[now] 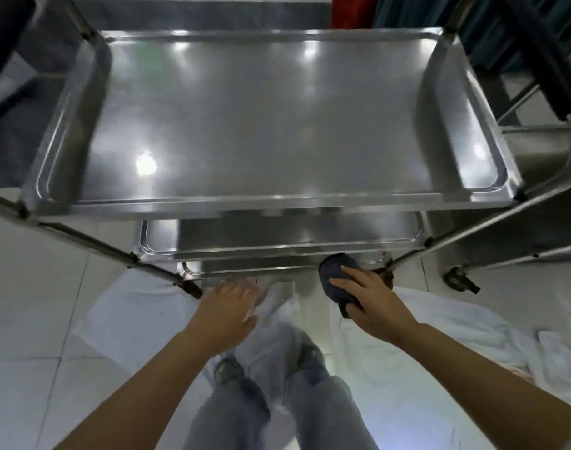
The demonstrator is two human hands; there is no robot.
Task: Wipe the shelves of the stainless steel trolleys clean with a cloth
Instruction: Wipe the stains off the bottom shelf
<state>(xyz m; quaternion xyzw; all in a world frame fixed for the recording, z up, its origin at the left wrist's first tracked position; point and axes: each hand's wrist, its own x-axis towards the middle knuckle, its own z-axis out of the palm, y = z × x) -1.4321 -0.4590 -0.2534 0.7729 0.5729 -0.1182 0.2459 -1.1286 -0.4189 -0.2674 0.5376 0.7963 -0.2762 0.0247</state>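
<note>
From the head camera, a steel trolley's top shelf [277, 125] fills the far view, hiding most of the middle shelf [277, 235] and bottom shelf [245, 269]. White sheets [456, 336] lie on the floor nearby. The right hand [371, 300] grips a dark cloth [337, 271] at the bottom shelf's near right edge. The left hand [227, 306] reaches down, fingers loosely extended, holding nothing.

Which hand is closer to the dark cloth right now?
Right. The right hand holds the dark cloth at the bottom shelf; the left hand is apart, well left of it.
</note>
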